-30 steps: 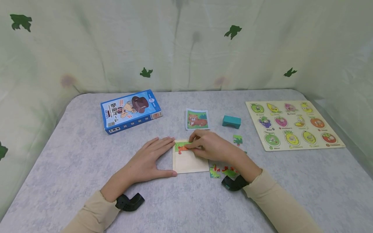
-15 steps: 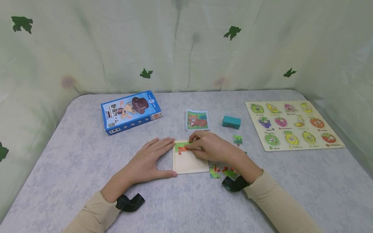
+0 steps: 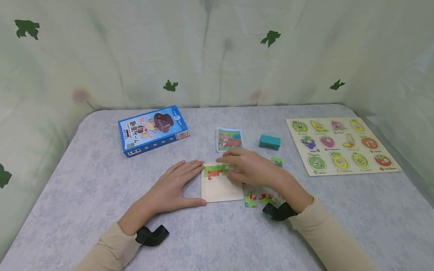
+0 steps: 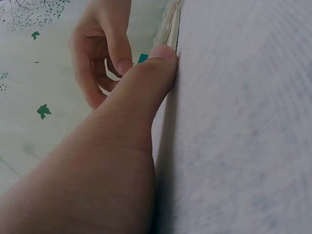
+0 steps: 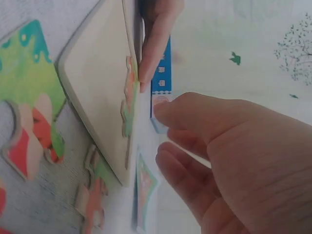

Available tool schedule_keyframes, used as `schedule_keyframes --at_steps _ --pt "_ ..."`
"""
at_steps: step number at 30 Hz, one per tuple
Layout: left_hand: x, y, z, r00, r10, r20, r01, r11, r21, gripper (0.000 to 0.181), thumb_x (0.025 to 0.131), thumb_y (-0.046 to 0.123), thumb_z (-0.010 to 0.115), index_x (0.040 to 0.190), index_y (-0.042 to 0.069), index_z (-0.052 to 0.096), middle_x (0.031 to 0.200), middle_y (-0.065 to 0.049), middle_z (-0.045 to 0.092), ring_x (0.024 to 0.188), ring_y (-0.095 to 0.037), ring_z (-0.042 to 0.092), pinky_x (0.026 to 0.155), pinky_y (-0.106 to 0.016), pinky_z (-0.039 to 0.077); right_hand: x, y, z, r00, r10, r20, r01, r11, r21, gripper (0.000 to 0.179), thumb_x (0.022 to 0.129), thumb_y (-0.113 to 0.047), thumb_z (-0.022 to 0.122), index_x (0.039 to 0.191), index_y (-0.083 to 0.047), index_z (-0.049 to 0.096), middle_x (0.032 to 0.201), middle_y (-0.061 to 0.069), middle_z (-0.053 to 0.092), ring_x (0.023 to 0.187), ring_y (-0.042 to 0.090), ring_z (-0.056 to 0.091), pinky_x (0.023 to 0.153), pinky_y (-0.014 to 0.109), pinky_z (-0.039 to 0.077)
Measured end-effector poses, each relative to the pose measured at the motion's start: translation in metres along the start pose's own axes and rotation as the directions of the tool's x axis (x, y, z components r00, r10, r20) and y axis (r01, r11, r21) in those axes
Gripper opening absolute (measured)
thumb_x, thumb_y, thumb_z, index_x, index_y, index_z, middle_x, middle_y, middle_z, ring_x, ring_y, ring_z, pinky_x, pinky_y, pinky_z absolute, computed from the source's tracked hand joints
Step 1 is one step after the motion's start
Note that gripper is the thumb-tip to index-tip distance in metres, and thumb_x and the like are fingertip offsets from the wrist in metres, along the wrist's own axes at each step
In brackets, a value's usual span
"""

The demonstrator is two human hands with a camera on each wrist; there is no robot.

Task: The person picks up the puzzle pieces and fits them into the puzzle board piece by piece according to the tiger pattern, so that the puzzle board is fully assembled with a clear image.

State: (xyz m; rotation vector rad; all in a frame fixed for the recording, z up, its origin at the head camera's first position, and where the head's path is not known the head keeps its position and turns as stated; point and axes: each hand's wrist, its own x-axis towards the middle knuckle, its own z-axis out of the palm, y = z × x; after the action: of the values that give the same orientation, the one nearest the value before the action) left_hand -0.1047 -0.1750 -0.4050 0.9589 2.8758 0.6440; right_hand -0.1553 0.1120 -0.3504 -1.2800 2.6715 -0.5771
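A small square wooden puzzle tray (image 3: 222, 192) lies in the middle of the table. Along its top edge sit joined green and orange puzzle pieces (image 3: 213, 173). My left hand (image 3: 176, 184) lies spread at the tray's left side, fingertips at the upper corner and thumb at the lower one. Above the tray's right part hovers my right hand (image 3: 252, 167), fingers loosely bent. In the right wrist view its thumb and fingers are apart with nothing between them, and the pieces stand up slightly from the tray. Loose puzzle pieces (image 3: 251, 200) lie right of the tray, partly hidden by my right arm.
Beyond the tray lies a picture card (image 3: 224, 141) of a bear, with a teal block (image 3: 269, 142) to its right. A blue game box (image 3: 154, 130) sits at back left. A fruit puzzle board (image 3: 344, 146) lies at right. Pale curtains (image 3: 217, 56) surround the table.
My right hand has let go of the puzzle piece at the tray's top edge and moved slightly up and right, uncovering more of the pieces. My left hand stays put.
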Motion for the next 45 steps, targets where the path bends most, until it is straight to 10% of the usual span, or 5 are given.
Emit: schedule_keyframes --at_steps 7,45 --pt "0.0 -0.001 0.001 1.0 -0.001 -0.003 0.001 1.0 -0.004 0.103 0.082 0.073 0.071 0.159 0.013 0.041 0.165 0.0 0.038 0.155 -0.022 0.032 0.13 -0.049 0.018 -0.007 0.0 -0.013 0.999 0.023 -0.039 -0.022 0.999 0.025 0.048 0.099 -0.016 0.071 0.145 -0.015 0.061 0.152 0.01 0.055 0.14 0.027 0.053 0.102 0.04 0.057" --pt "-0.001 -0.001 0.002 1.0 0.002 -0.01 -0.002 1.0 0.005 0.104 0.081 0.076 0.07 0.159 0.013 0.041 0.166 0.001 0.038 0.155 -0.021 0.032 0.13 -0.047 0.018 -0.041 0.021 -0.058 0.995 0.071 -0.075 -0.065 0.995 0.081 0.039 0.093 -0.019 0.079 0.131 -0.014 0.071 0.127 -0.001 0.07 0.106 0.022 0.066 0.088 0.042 0.06"
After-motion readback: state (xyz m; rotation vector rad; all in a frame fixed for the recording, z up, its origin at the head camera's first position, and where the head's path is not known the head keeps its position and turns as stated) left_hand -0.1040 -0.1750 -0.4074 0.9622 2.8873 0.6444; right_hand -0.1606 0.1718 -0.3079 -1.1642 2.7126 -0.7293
